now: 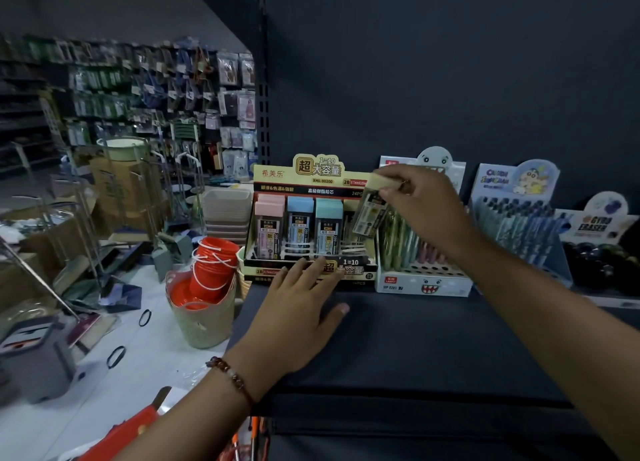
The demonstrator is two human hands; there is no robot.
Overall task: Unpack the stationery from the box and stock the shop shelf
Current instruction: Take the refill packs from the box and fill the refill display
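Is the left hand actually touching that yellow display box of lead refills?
Touching. The head view shows the left hand lying flat on the shelf, its straight fingertips overlapping the front edge of the yellow display box.

A dark shelf (433,350) carries the goods, and the left hand (298,308) rests flat on its bare board. Touching that hand's fingertips stands a lead-refill display box (311,225), directly below the right hand (422,204). To the right of it, under the right wrist, stands a monster-faced pen display (424,273); further to the right of both hands stand a blue cartoon pen display (519,225) and then a box of gyro erasers (599,249), all in one row along the shelf's back.
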